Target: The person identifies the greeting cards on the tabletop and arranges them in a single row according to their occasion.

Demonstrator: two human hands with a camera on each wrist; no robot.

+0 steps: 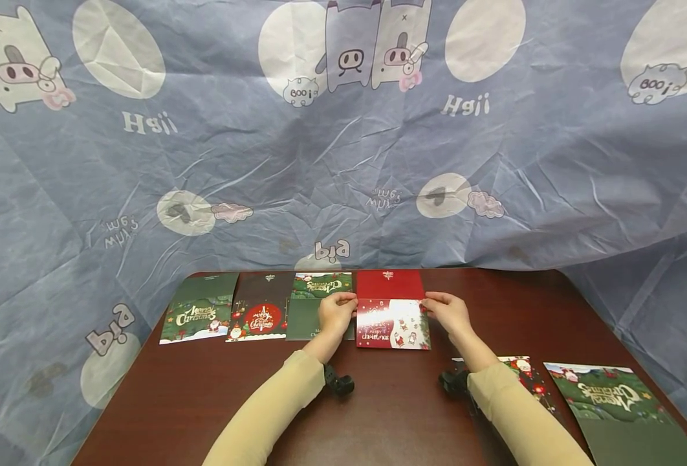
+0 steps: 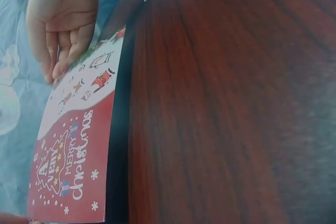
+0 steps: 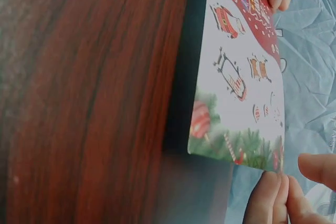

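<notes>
- Red-and-white Christmas card [image 1: 392,329], unfolded on brown table [image 1: 390,408].
- Left hand [image 1: 336,316] at its left edge; cannot tell whether gripping.
- Right hand [image 1: 451,316] touches right edge, fingers loose, thumb apart.

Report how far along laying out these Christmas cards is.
Looks done: the far-left green Christmas card, dark card with a red circle and inverted green Christmas card lie in a row. In hand: the red Christmas card beside them, held at its sides by the left hand and right hand. Probably left: the dark card partly behind the right sleeve and near-right green Christmas card, both outside the row.
</notes>
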